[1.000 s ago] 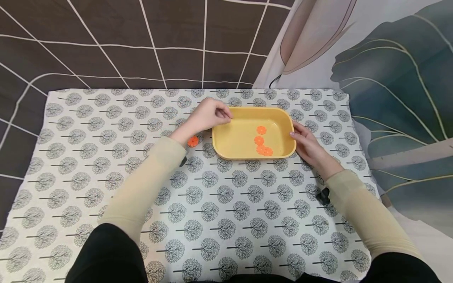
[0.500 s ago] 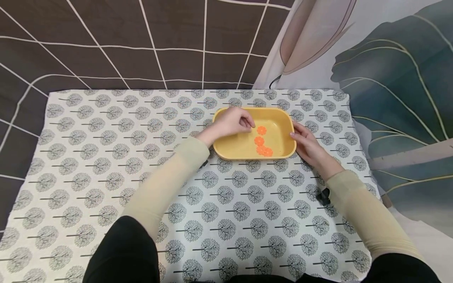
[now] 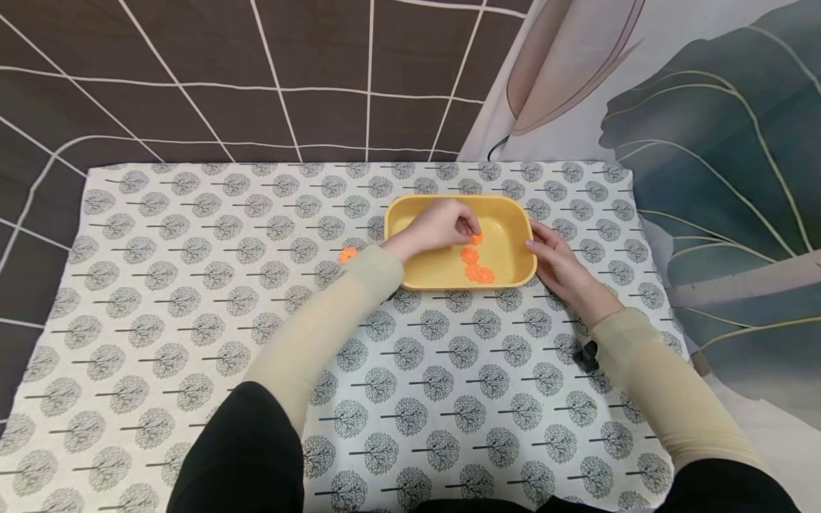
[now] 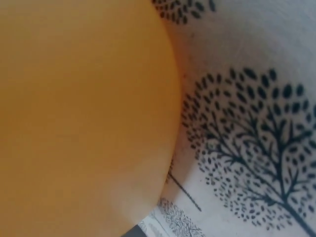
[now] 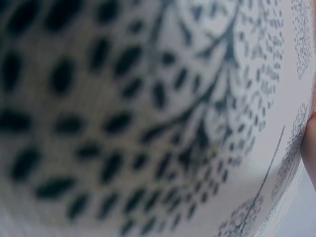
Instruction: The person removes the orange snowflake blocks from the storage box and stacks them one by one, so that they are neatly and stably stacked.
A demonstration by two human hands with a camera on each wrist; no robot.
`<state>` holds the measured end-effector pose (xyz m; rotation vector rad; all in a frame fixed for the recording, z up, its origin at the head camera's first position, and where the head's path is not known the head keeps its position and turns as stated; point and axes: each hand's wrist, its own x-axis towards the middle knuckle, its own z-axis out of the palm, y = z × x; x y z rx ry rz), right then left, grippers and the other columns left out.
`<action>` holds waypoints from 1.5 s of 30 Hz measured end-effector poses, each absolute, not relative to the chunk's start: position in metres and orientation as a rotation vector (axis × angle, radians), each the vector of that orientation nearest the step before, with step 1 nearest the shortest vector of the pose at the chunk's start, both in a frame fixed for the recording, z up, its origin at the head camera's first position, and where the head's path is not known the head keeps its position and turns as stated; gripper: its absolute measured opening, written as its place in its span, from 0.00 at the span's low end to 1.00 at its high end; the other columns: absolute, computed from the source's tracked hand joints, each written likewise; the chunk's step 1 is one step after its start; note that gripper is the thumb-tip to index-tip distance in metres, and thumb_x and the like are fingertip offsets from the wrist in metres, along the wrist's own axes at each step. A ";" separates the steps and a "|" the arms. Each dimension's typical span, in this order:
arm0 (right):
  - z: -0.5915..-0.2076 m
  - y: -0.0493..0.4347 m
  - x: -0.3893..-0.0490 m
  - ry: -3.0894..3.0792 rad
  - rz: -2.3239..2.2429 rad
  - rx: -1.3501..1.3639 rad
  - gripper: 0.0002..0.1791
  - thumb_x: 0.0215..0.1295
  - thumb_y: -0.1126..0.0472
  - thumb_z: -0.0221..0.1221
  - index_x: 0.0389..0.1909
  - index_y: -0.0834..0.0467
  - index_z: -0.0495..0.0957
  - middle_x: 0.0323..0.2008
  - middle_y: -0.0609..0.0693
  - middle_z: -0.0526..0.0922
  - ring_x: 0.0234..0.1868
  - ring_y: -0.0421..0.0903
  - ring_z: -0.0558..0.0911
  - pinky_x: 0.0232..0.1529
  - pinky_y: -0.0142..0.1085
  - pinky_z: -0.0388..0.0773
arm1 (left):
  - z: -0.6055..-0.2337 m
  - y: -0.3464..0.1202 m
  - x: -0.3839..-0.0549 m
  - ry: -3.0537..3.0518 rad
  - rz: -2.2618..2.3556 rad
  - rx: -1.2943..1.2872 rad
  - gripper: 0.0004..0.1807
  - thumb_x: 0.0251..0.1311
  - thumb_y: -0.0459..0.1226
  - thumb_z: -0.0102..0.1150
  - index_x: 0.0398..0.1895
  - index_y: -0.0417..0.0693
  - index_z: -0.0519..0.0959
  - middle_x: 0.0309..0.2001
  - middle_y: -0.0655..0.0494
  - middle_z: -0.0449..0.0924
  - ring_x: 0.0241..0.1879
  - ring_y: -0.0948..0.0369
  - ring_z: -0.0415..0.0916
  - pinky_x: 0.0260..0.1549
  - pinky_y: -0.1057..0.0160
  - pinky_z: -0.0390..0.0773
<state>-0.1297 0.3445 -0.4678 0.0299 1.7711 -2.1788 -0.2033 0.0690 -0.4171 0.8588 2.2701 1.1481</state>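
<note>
In the head view a yellow tray (image 3: 436,274) with rounded corners stands on the cloth. My left hand (image 3: 442,224) reaches into it, and its thumb and fingertips pinch an orange flower-shaped slice (image 3: 477,239), partly hidden by the fingers. Several similar orange slices (image 3: 470,254) lie on the tray floor just nearer to me, two of them touching or overlapping. My right hand (image 3: 556,260) grips the tray's right end, thumb at the rim. The yellow tray wall (image 4: 89,113) fills much of the left wrist view. Only a bit of right hand (image 5: 309,148) edges into the right wrist view.
Another orange slice (image 3: 348,254) lies on the cloth left of the tray, beside my left sleeve. A white tablecloth (image 3: 192,285) printed with grey trees covers the table. Behind it hangs a dark gridded cloth (image 3: 212,78), with a patterned curtain (image 3: 725,164) at the right.
My left hand has moved right from the tray's left rim to the slice farthest from me, which it now pinches. My right hand and the tray have stayed in place.
</note>
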 end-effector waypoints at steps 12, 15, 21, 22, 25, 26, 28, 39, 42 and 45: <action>-0.466 0.343 -0.130 1.747 -2.208 0.010 0.23 0.80 0.71 0.51 0.71 0.53 0.71 0.65 0.41 0.78 0.62 0.38 0.79 0.66 0.24 0.78 | -0.433 0.077 -0.203 2.332 1.163 0.904 0.11 0.66 0.26 0.68 0.51 0.38 0.87 0.50 0.46 0.90 0.50 0.56 0.86 0.53 0.71 0.84; -0.465 0.342 -0.130 1.745 -2.208 0.002 0.23 0.80 0.71 0.50 0.70 0.53 0.71 0.65 0.42 0.78 0.62 0.39 0.79 0.66 0.25 0.79 | -0.437 0.077 -0.203 2.355 1.159 0.916 0.12 0.66 0.26 0.68 0.52 0.38 0.87 0.52 0.46 0.90 0.53 0.55 0.85 0.57 0.70 0.83; -0.465 0.342 -0.131 1.735 -2.216 0.010 0.25 0.80 0.72 0.51 0.74 0.57 0.67 0.65 0.43 0.78 0.62 0.39 0.79 0.66 0.25 0.79 | -0.442 0.080 -0.202 2.389 1.099 0.938 0.17 0.66 0.29 0.70 0.57 0.39 0.85 0.57 0.47 0.88 0.59 0.54 0.83 0.65 0.66 0.79; -0.465 0.342 -0.131 1.734 -2.217 0.013 0.25 0.80 0.72 0.51 0.74 0.57 0.67 0.65 0.43 0.77 0.62 0.39 0.79 0.67 0.25 0.78 | -0.442 0.081 -0.201 2.390 1.089 0.939 0.18 0.66 0.29 0.69 0.58 0.39 0.84 0.58 0.47 0.87 0.60 0.54 0.82 0.67 0.66 0.79; -0.465 0.342 -0.130 1.728 -2.225 0.026 0.24 0.80 0.72 0.50 0.73 0.56 0.68 0.65 0.42 0.77 0.62 0.39 0.79 0.66 0.24 0.78 | -0.443 0.083 -0.201 2.392 1.053 0.937 0.21 0.67 0.30 0.70 0.62 0.40 0.82 0.61 0.48 0.86 0.64 0.54 0.80 0.71 0.65 0.76; -0.465 0.342 -0.130 1.722 -2.230 0.030 0.24 0.80 0.72 0.50 0.72 0.55 0.69 0.65 0.43 0.77 0.63 0.39 0.79 0.66 0.24 0.78 | -0.443 0.083 -0.200 2.390 1.045 0.932 0.22 0.67 0.31 0.70 0.64 0.40 0.82 0.63 0.48 0.85 0.65 0.54 0.79 0.72 0.64 0.74; -0.465 0.342 -0.130 1.733 -2.223 0.030 0.23 0.80 0.72 0.50 0.71 0.54 0.70 0.65 0.42 0.77 0.63 0.38 0.79 0.66 0.24 0.78 | -0.443 0.084 -0.200 2.391 1.028 0.929 0.24 0.68 0.31 0.69 0.66 0.40 0.80 0.64 0.48 0.84 0.67 0.54 0.78 0.74 0.63 0.72; -0.465 0.342 -0.129 1.741 -2.210 0.037 0.24 0.80 0.71 0.51 0.73 0.55 0.69 0.65 0.42 0.77 0.62 0.39 0.79 0.66 0.24 0.79 | -0.445 0.085 -0.199 2.438 0.907 0.945 0.23 0.71 0.33 0.66 0.68 0.42 0.79 0.67 0.49 0.82 0.71 0.54 0.74 0.79 0.61 0.67; -0.465 0.344 -0.129 1.753 -2.200 0.036 0.26 0.81 0.71 0.50 0.76 0.58 0.65 0.65 0.42 0.77 0.63 0.38 0.79 0.66 0.24 0.78 | -0.445 0.086 -0.199 2.451 0.891 0.951 0.22 0.72 0.32 0.65 0.67 0.43 0.80 0.67 0.49 0.82 0.71 0.54 0.74 0.79 0.61 0.66; -0.466 0.344 -0.129 1.759 -2.191 0.032 0.29 0.81 0.70 0.50 0.79 0.61 0.59 0.66 0.41 0.76 0.63 0.38 0.78 0.67 0.24 0.77 | -0.446 0.087 -0.198 2.460 0.887 0.952 0.20 0.72 0.31 0.64 0.66 0.43 0.81 0.67 0.49 0.83 0.71 0.54 0.74 0.79 0.62 0.67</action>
